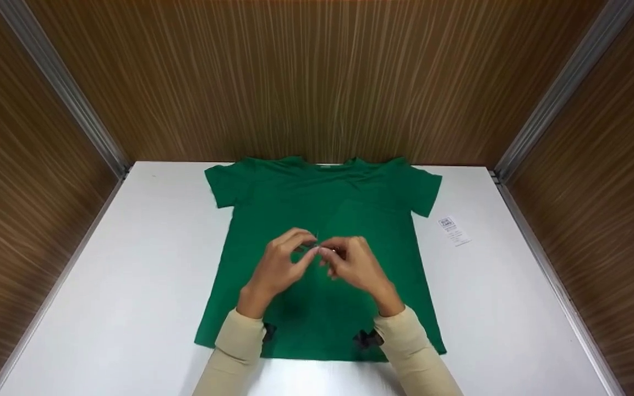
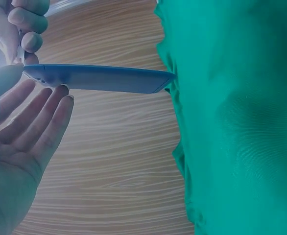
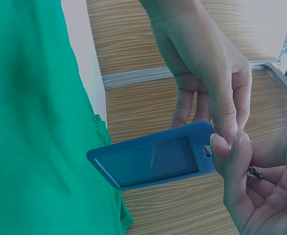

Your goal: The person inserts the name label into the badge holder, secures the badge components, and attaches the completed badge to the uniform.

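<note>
A blue card holder (image 3: 173, 159) with a clear window and a slot at one end is held up over a green T-shirt (image 1: 322, 313). My left hand (image 1: 278, 264) grips the slot end, its thumb on one face and its fingers along the other. From the other side my right hand (image 1: 358, 267) meets it at the slot, thumb and fingertips pinched together. A small metal clip (image 3: 254, 173) shows among the right hand's curled fingers. In the left wrist view the holder (image 2: 104, 78) appears nearly edge-on, and the head view hides most of it behind the fingers.
The T-shirt lies spread flat on a white table (image 1: 515, 308), sleeves out and collar toward the back wall. A white printed card (image 1: 453, 231) lies right of it. Wood-patterned panels (image 1: 317, 82) with metal corner rails stand at the back and both sides.
</note>
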A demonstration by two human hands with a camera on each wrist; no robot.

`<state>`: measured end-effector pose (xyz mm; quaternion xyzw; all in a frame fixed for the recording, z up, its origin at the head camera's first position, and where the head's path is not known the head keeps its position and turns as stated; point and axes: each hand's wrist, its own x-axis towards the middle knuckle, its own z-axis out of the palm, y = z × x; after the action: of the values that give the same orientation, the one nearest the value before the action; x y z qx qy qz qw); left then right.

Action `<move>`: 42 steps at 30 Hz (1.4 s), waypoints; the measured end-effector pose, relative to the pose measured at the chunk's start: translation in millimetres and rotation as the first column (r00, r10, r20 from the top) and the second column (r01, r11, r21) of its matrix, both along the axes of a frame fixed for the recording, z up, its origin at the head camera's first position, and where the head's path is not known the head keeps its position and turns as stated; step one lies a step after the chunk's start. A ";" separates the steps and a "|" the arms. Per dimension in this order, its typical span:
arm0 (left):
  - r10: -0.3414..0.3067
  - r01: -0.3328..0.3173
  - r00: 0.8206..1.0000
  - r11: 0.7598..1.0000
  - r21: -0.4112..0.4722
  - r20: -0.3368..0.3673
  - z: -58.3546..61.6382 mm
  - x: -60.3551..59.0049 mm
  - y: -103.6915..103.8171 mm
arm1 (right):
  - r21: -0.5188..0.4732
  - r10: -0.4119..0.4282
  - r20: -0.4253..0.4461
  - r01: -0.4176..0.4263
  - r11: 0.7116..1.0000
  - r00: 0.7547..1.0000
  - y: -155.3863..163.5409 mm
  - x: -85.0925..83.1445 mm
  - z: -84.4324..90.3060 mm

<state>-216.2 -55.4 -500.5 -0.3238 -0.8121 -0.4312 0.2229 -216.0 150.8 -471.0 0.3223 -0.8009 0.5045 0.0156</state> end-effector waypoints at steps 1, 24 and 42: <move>0.002 -0.002 1.000 1.000 -0.001 -0.002 0.1 0.4 -0.1 | -0.002 0.004 0.002 -0.004 1.000 1.000 0.0 0.1 -0.5; 0.039 -0.037 0.997 0.999 0.035 -0.059 -0.5 2.2 1.8 | -0.015 -0.016 -0.021 0.016 1.000 1.000 -3.3 1.6 -1.4; 0.035 -0.032 0.998 0.998 0.055 -0.057 -0.5 3.3 5.0 | -0.039 -0.059 -0.002 0.059 0.998 0.998 -11.7 13.8 16.4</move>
<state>-212.9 -50.3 -501.0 -0.3163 -0.7985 -0.4398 0.2623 -202.2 139.1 -454.6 0.2990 -0.8001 0.5186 0.0379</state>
